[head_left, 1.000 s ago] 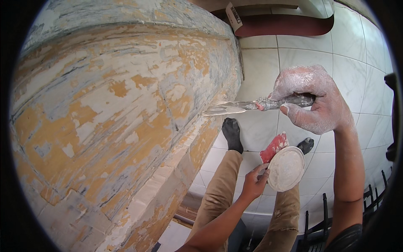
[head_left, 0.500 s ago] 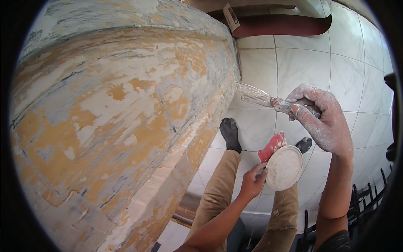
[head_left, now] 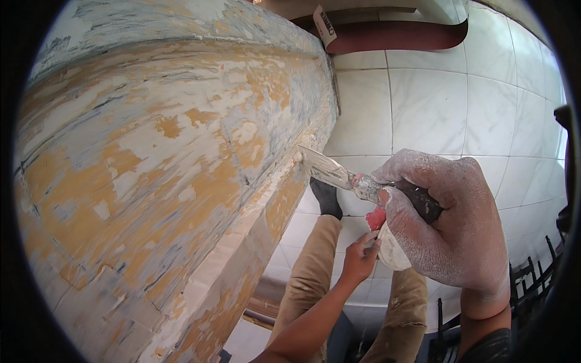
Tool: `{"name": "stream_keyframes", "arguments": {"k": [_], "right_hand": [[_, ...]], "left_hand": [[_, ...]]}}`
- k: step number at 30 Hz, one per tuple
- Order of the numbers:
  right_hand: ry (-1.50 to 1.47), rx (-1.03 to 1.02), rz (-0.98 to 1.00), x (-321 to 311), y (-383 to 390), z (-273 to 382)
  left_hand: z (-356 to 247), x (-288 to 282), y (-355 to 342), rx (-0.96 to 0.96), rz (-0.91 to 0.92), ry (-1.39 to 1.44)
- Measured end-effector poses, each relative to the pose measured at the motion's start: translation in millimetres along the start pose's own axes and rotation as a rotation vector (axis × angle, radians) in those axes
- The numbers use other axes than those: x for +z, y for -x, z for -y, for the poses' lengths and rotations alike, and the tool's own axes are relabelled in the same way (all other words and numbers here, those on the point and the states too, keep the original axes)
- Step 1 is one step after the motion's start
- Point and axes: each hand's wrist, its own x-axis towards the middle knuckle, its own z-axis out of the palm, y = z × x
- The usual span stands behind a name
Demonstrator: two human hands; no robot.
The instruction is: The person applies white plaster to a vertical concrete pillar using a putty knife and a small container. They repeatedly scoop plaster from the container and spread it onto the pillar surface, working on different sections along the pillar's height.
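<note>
My right hand (head_left: pixel 451 212), coated in white dust, is closed around the dark handle of a putty knife (head_left: pixel 327 167). The blade's tip meets the pale, raised edge (head_left: pixel 266 181) of a large surface (head_left: pixel 151 151) patched in ochre, white and grey. Lower and farther left, my left hand (head_left: pixel 362 260) grips a round, off-white lid-like disc (head_left: pixel 392 248) at its rim. Beside that disc, a red plastic spreader (head_left: pixel 376 218) is also in the left hand's hold. My right hand covers much of the disc and part of the spreader.
A curved dark-red sheet, like sandpaper (head_left: pixel 399 36), lies at the top on white floor tiles (head_left: pixel 430 112). Black metal bars (head_left: pixel 535 278) stand at the lower right. My trousered legs and a dark-socked foot (head_left: pixel 327 198) are below the surface's edge.
The putty knife has moved left and down, its blade now at the raised edge. My right hand appears larger and hides more of the disc; my left hand stays nearly in place.
</note>
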Motion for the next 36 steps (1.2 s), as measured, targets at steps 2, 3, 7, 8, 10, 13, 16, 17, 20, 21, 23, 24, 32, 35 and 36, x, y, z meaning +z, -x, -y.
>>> {"name": "stream_keyframes", "arguments": {"k": [2,3,7,8,10,13,16,17,20,21,23,24,32,35,36], "right_hand": [[-0.009,-0.007,0.032,-1.9,5.7,9.3],[-0.002,-0.011,0.05,-3.5,9.6,12.9],[-0.052,-0.03,-0.113,3.3,35.6,22.7],[-0.051,-0.049,-0.178,2.9,42.7,22.7],[-0.044,-0.088,-0.31,2.1,57.0,21.2],[-0.106,-0.138,-0.244,-12.8,55.5,-0.5],[-0.181,0.096,-0.282,-13.8,36.1,-26.3],[-0.217,0.152,-0.201,-17.6,27.4,-32.6],[0.018,0.107,-0.16,-10.0,-8.2,-47.8],[0.037,0.061,-0.162,-4.2,-15.6,-48.1],[0.088,-0.02,-0.162,6.5,-24.8,-44.1],[0.061,-0.045,-0.161,9.4,-23.9,-40.2],[0.063,-0.08,-0.113,9.7,14.5,7.3],[0.002,-0.037,-0.117,0.2,38.9,26.8],[-0.043,-0.007,-0.122,-2.3,45.7,30.2]], "left_hand": [[8.6,0.4,-2.1,-0.02,0.007,0.031],[16.0,0.8,-3.2,-0.028,0.008,0.038],[50.9,-0.9,-7.7,0.228,0.008,-0.119],[57.0,-1.7,-8.8,0.362,0.01,-0.191],[62.8,-4.0,-9.0,0.429,-0.017,-0.23],[57.5,0.2,-6.8,0.103,0.029,0.066],[45.7,4.7,-4.4,-0.059,0.046,0.176],[42.1,4.5,-4.0,-0.069,0.06,0.166],[32.6,2.0,-3.9,-0.095,0.073,0.13],[29.6,0.9,-4.0,-0.102,0.072,0.118],[24.3,-0.7,-4.4,-0.081,0.058,0.106],[22.5,-0.6,-4.0,-0.102,0.058,0.097],[61.4,3.3,-4.6,0.072,0.004,-0.036],[73.9,1.0,-7.7,0.323,-0.063,-0.375],[72.9,0.4,-8.3,0.407,-0.087,-0.488]]}}
